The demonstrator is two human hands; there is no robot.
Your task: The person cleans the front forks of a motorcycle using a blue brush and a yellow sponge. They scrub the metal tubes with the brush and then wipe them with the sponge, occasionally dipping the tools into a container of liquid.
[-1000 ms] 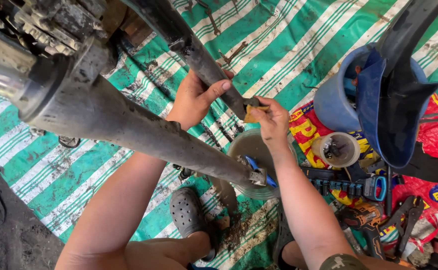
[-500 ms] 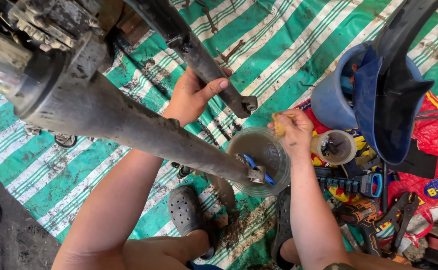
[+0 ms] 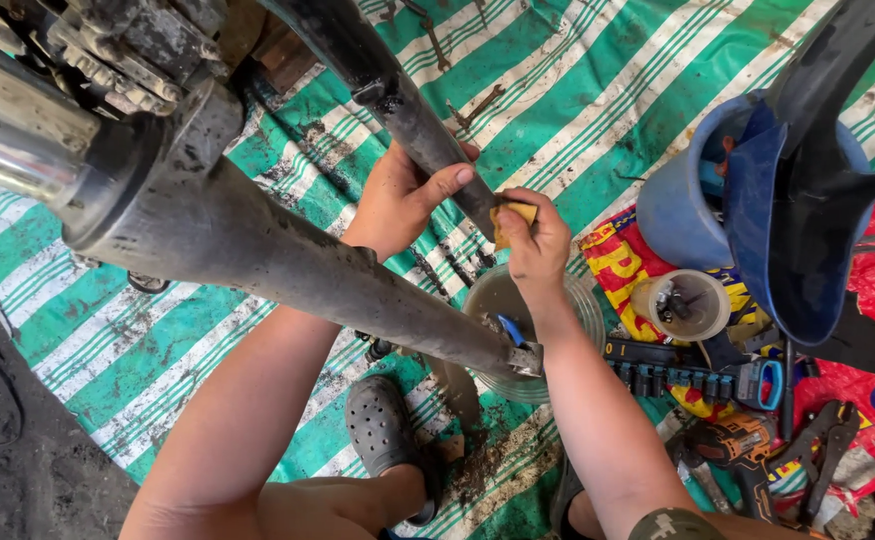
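Left hand (image 3: 403,195) clasped round dark bar (image 3: 398,100), thumb laid along its side. Right hand (image 3: 536,240) pinching yellow sponge (image 3: 514,215) in fingertips, pressed against lower end of bar, just beside left thumb. Clear bowl (image 3: 583,310) directly below right wrist, on green striped tarp (image 3: 598,90). Grey exhaust pipe (image 3: 288,260) crossing over left forearm. Blue bucket (image 3: 688,200) well right.

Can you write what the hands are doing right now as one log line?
left hand: gripping dark metal bar | right hand: pressing yellow sponge on bar | below: clear bowl
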